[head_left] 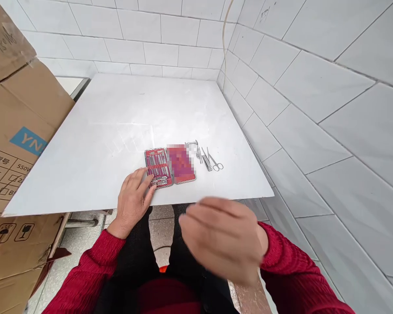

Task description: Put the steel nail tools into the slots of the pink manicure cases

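Note:
A red manicure case [184, 179] lies unfolded near the table's front edge, its right half partly blurred out. Its left half holds several slim metal tools [159, 163] under a red band, with a nail clipper [160, 180] at the near end. My left hand [134, 194] rests against the case's left edge, fingers stretched and apart, fingertips touching it. My right hand [224, 237] is raised in front of the table edge, smeared by motion; its fingers cannot be made out clearly. Right of the case lie small scissors [215, 162], another nail clipper [206, 163] and other small metal tools [198, 152].
The white table [118, 109] meets a tiled wall [170, 30] behind and another tiled wall [314, 109] close on the right. Cardboard boxes [16, 174] are stacked along the left. A thin cable [224, 39] hangs in the corner.

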A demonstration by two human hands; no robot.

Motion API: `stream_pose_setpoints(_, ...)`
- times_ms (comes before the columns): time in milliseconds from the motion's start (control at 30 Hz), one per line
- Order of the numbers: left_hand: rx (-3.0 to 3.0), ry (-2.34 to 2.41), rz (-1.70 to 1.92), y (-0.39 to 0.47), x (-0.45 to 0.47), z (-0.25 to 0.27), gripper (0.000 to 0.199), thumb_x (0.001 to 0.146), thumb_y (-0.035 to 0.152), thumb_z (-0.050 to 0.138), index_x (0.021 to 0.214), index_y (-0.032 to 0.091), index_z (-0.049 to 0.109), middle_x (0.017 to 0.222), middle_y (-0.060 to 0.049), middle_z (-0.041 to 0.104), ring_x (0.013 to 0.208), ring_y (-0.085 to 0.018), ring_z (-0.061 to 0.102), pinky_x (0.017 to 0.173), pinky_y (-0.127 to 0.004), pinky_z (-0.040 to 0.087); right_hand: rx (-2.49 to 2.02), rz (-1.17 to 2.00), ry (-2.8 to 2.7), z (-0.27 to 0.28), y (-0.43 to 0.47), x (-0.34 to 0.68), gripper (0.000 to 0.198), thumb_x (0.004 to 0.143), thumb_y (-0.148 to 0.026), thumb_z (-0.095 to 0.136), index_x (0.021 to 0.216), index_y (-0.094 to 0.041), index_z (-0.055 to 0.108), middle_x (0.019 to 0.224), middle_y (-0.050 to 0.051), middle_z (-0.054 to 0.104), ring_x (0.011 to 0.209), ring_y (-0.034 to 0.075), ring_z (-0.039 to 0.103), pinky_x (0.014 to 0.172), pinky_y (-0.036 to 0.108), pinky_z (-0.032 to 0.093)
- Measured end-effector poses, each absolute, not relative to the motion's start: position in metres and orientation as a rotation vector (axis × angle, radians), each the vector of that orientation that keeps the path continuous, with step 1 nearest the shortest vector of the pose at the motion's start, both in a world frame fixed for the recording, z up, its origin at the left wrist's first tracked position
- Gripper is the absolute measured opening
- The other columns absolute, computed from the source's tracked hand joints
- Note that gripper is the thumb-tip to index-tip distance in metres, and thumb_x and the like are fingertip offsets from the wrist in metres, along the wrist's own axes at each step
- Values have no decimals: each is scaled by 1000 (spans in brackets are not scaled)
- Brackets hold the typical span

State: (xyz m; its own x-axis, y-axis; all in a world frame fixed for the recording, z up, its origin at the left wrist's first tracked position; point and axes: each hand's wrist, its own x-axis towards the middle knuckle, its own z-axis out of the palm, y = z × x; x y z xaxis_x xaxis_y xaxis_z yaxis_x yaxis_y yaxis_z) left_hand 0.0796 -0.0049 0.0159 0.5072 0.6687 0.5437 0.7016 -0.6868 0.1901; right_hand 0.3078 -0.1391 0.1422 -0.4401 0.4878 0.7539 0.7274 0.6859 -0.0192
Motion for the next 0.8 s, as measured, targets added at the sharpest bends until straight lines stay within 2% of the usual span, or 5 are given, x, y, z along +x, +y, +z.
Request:
stream_pose_setpoints(67,-2677,-1212,-921,-5,80,15,31,103,32,52,130,21,61,146,-15,57,137,-32,53,112,-52,44,-947,-400,-2050,125,-89,324,22,92,-12,55,86,-27,70,96,-1,74,91,16,67,78,33,54)
stream_pose_setpoints(167,-2676,-1210,-908,-4,81,15,31,103,32,51,130,20,61,146,-16,57,136,-32,52,112,-52,43,-1397,-238,-1823,96,-28,361,25,91,-12,50,89,-23,72,97,5,72,92,20,64,79,35,50)
stream_pose_setpoints(267,-2677,-1214,-892,-4,82,16,32,103,32,50,130,19,61,145,-17,57,137,-33,52,112,-53,43,-1845,9,-1696,77,8,390,19,88,-18,57,93,-20,76,90,6,70,83,20,62,73,32,47)
stream_pose_setpoints(400,-2689,-1214,-881,-4,83,16,32,102,31,50,129,19,62,144,-18,57,137,-33,52,112,-53,42,-2169,196,-1753,70,28,399,16,87,-20,61,89,-21,77,94,5,74,85,19,64,69,28,42)
stream_pose_setpoints(800,-2686,-1233,-874,-5,84,16,30,101,30,50,126,18,63,145,-18,57,138,-34,51,114,-55,40,-2543,167,-1818,77,56,387,14,87,-16,64,93,-17,77,93,15,77,95,27,73,73,30,47)
